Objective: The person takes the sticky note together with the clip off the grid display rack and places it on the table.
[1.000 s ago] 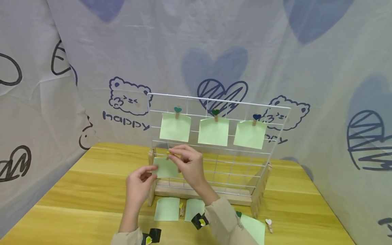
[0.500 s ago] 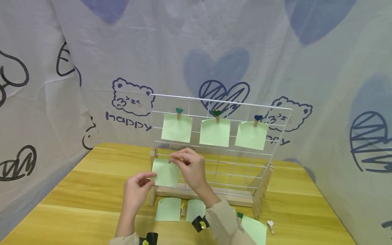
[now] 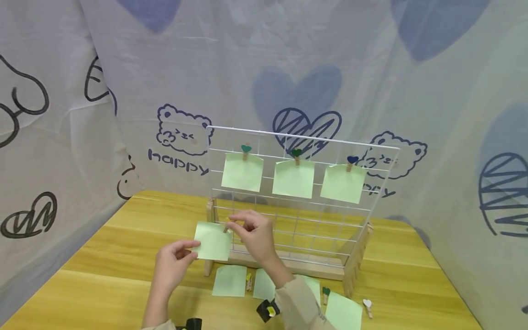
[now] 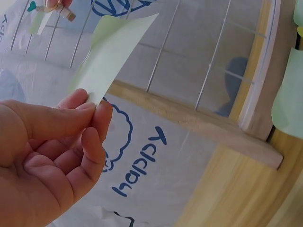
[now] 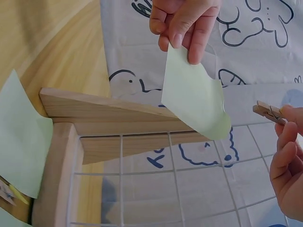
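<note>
My left hand [image 3: 173, 261] pinches the left edge of a pale green sticky note [image 3: 212, 242], held up in front of the lower left of a white wire grid [image 3: 303, 136]. In the left wrist view the note [image 4: 116, 54] curls at its far end. My right hand [image 3: 255, 236] pinches a small wooden clothespin [image 5: 269, 112] at the note's upper right corner in the head view. The right wrist view shows the clothespin apart from the note [image 5: 194, 94]. Fingers cover the pin's rear end. Three green notes hang on the grid's upper part, each under a heart clothespin [image 3: 297, 156].
The grid stands in a wooden base [image 3: 288, 262] on a wood-grain table [image 3: 95, 275]. Several green notes [image 3: 229, 281] lie before it, with a yellow clothespin [image 3: 249, 282], a green one [image 3: 326, 295] and a white-heart one [image 3: 368, 308]. A printed curtain [image 3: 231, 68] hangs behind.
The held note has moved left, down and away from the grid with my left hand. My right hand has come slightly down with the clothespin. The whole head view has shifted slightly.
</note>
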{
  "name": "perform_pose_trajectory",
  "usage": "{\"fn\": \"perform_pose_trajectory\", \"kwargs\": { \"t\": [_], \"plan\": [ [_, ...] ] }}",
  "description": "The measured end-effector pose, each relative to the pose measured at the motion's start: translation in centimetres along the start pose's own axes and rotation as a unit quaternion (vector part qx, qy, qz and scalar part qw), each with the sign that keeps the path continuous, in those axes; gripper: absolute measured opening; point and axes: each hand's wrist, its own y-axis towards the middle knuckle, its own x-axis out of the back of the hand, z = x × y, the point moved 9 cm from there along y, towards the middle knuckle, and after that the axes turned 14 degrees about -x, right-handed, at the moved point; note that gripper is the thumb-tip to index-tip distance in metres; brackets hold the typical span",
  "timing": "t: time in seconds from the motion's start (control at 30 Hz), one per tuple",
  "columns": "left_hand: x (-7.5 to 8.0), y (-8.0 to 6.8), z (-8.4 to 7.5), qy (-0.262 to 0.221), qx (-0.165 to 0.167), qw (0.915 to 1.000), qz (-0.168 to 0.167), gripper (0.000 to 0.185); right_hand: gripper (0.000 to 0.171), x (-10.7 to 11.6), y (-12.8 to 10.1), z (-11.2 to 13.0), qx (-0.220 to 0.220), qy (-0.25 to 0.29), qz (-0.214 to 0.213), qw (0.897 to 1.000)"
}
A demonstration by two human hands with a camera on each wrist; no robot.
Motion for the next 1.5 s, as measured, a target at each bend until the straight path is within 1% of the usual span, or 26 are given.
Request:
{"fn": "perform_pose_trajectory", "kwargs": {
  "t": [0.1, 0.23, 0.5, 0.6, 0.7, 0.83, 1.0, 1.13, 1.27, 1.33, 1.4, 1.5],
  "plan": [
    [0.5, -0.3, 0.5, 0.003, 0.002, 1.0, 0.003, 0.022, 0.009, -0.3, -0.4, -0.6, -0.016, 0.005, 0.007, 1.0],
    [1.1, -0.4, 0.9, 0.007, 0.001, 0.9999, 0.009, 0.022, 0.01, -0.7, -0.7, -1.5, -0.048, -0.003, 0.013, 0.999],
    [2.2, -0.7, 1.8, 0.014, 0.009, 0.9997, 0.019, 0.023, 0.01, -1.8, -1.4, -3.3, -0.118, -0.001, 0.044, 0.992],
    [2.8, -0.9, 2.7, 0.011, 0.02, 0.9995, 0.02, 0.023, 0.009, -2.4, -1.8, -4.1, -0.138, 0.005, 0.054, 0.989],
    [3.5, -1.2, 3.8, 0.003, 0.044, 0.9989, 0.017, 0.025, 0.009, -2.9, -2.1, -4.9, -0.151, 0.012, 0.062, 0.986],
    [4.4, -1.7, 4.9, -0.002, 0.07, 0.9975, 0.015, 0.027, 0.009, -3.4, -2.4, -5.7, -0.167, 0.022, 0.073, 0.983],
    [5.0, -2.0, 5.4, 0.016, 0.072, 0.9971, 0.017, 0.027, 0.009, -3.8, -2.7, -6.7, -0.199, 0.054, 0.087, 0.975],
    [5.2, -2.2, 5.9, 0.023, 0.068, 0.9971, 0.022, 0.026, 0.011, -4.5, -2.9, -8.1, -0.228, 0.086, 0.099, 0.965],
    [5.0, -2.1, 6.5, 0.026, 0.066, 0.9968, 0.036, 0.026, 0.009, -5.5, -3.1, -10.2, -0.246, 0.097, 0.102, 0.959],
    [4.7, -2.1, 6.9, 0.026, 0.07, 0.996, 0.048, 0.025, 0.008, -6.1, -3.2, -11.3, -0.256, 0.094, 0.1, 0.957],
    [4.5, -2.2, 7.3, 0.027, 0.08, 0.9949, 0.054, 0.025, 0.008, -6.6, -3.4, -12.5, -0.274, 0.082, 0.098, 0.953],
    [4.4, -2.3, 7.8, 0.024, 0.092, 0.9939, 0.057, 0.025, 0.007, -7.1, -3.5, -13.5, -0.296, 0.056, 0.098, 0.948]
  ]
}}
